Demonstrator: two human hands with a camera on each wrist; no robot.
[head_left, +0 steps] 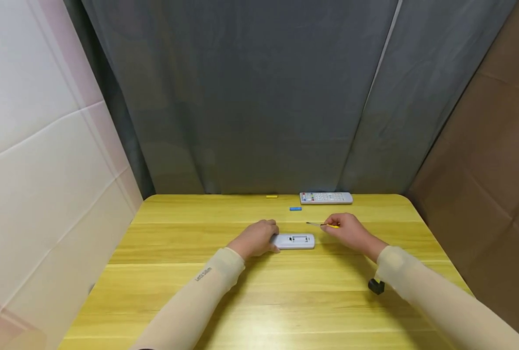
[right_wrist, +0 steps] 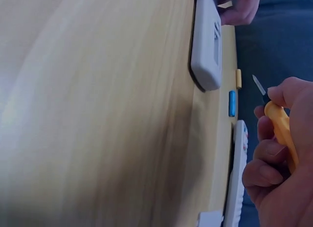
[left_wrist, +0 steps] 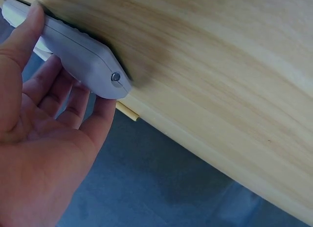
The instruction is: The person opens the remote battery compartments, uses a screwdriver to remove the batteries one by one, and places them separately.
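A grey remote (head_left: 294, 241) lay face down near the middle of the yellow wooden bench (head_left: 176, 291), its open battery compartment facing up. The left hand (head_left: 256, 239) gripped its left end, thumb along one long edge and fingers curled against the other, as the left wrist view showed, with a small screw (left_wrist: 115, 77) visible in the rounded end. Just beyond the remote's right end, and not touching it, the right hand (head_left: 351, 231) pinched a small screwdriver (head_left: 325, 225) by its yellow handle, fingers curled round it and the metal tip pointing left above the bench. Farther back lay a small blue piece (head_left: 295, 209), then a small yellow piece (head_left: 271, 197) near the far edge. A second, white remote (head_left: 326, 198) lay buttons up along that edge, before a grey curtain (head_left: 259, 97).
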